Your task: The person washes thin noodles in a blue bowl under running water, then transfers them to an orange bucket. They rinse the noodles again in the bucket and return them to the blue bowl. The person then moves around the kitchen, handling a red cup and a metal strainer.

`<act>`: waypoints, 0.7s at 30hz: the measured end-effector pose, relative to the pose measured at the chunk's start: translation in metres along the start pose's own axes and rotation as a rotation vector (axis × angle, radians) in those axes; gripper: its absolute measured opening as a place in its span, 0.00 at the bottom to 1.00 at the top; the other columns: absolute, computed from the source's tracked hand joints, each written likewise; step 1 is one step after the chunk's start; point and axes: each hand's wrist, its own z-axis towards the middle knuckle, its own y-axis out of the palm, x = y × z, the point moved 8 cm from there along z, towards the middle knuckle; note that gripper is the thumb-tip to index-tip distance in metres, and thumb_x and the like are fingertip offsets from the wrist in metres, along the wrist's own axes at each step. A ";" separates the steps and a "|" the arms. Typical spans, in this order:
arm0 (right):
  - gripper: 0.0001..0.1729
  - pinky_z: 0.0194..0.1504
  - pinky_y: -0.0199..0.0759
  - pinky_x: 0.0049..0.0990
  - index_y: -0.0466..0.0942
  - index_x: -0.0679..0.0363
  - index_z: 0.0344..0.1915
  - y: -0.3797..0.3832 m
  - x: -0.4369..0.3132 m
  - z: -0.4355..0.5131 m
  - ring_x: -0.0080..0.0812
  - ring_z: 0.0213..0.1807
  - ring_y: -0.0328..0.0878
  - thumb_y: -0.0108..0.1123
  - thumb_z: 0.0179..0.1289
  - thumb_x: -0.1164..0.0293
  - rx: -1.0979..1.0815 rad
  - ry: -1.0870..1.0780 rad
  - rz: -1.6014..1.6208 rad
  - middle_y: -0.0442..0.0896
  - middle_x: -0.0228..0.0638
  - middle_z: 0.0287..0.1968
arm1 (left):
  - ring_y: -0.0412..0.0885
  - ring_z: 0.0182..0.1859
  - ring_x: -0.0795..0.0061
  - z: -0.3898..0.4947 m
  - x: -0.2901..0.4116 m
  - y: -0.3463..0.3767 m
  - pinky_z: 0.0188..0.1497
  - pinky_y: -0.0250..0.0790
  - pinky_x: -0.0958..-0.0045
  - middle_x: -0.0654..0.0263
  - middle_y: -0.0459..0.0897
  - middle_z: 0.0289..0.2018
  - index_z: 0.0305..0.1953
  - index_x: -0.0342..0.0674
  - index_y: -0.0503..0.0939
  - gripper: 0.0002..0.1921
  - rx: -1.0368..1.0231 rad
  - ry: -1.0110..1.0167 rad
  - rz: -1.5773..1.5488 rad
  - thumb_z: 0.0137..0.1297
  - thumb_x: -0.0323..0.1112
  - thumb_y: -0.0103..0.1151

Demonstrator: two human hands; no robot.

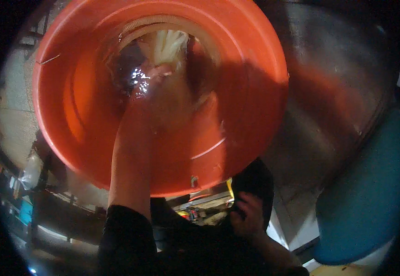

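A large orange plastic tub (255, 103) fills the middle of the view, with water that glints inside it. Down in the tub, my left hand (155, 72) is at the lower end of a bundle of pale strands (170, 46). Water and glare blur the fingers, so a firm grip cannot be made out. Around the inside runs a ribbed, pale hose-like band (151, 22). Below the tub's near rim, my right hand (248, 214) is outside it, fingers bent, against dark clothing; whether it grips anything is too dark to tell.
To the right stands a large dull metal vessel (331, 69), with a blue-green plastic container (365, 193) in front of it. Paved floor (13, 89) shows at the left. A clear plastic bag (32, 169) and assorted items lie at the lower left.
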 end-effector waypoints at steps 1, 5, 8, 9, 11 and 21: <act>0.26 0.68 0.70 0.51 0.74 0.66 0.63 0.015 -0.020 0.016 0.54 0.66 0.75 0.65 0.67 0.71 -0.029 -0.044 0.133 0.77 0.54 0.65 | 0.81 0.55 0.68 -0.006 0.004 -0.006 0.62 0.72 0.65 0.62 0.86 0.52 0.60 0.34 0.79 0.24 -0.041 0.022 -0.085 0.67 0.40 0.66; 0.30 0.74 0.64 0.44 0.72 0.68 0.67 0.065 -0.042 0.111 0.49 0.71 0.72 0.67 0.67 0.72 -0.003 0.176 0.366 0.75 0.52 0.69 | 0.81 0.55 0.68 -0.033 0.009 -0.032 0.62 0.72 0.65 0.63 0.86 0.51 0.59 0.34 0.80 0.24 -0.195 0.039 -0.371 0.67 0.40 0.66; 0.38 0.75 0.60 0.34 0.65 0.69 0.75 0.114 0.000 0.214 0.38 0.73 0.69 0.66 0.74 0.62 0.320 0.314 0.800 0.72 0.49 0.71 | 0.81 0.55 0.68 -0.052 0.015 -0.043 0.62 0.72 0.66 0.63 0.87 0.51 0.59 0.34 0.81 0.23 -0.300 0.050 -0.524 0.67 0.40 0.66; 0.39 0.73 0.64 0.33 0.66 0.71 0.74 0.128 0.023 0.242 0.37 0.72 0.70 0.62 0.77 0.54 0.305 0.477 0.695 0.74 0.49 0.69 | 0.81 0.55 0.68 -0.056 0.017 -0.048 0.62 0.72 0.66 0.63 0.87 0.51 0.59 0.34 0.81 0.23 -0.324 0.066 -0.565 0.67 0.40 0.66; 0.40 0.68 0.69 0.33 0.69 0.71 0.71 0.134 0.062 0.286 0.35 0.68 0.73 0.58 0.78 0.47 0.400 0.523 0.529 0.77 0.47 0.66 | 0.81 0.55 0.69 -0.067 0.026 -0.052 0.62 0.71 0.66 0.63 0.87 0.50 0.58 0.34 0.82 0.23 -0.394 0.055 -0.641 0.66 0.40 0.66; 0.35 0.62 0.73 0.31 0.78 0.60 0.67 0.183 0.024 0.290 0.29 0.59 0.79 0.57 0.77 0.43 -0.140 0.487 1.133 0.84 0.35 0.60 | 0.81 0.56 0.68 -0.162 0.097 -0.106 0.63 0.71 0.67 0.61 0.85 0.55 0.63 0.31 0.79 0.25 -0.355 -0.138 -0.863 0.68 0.37 0.68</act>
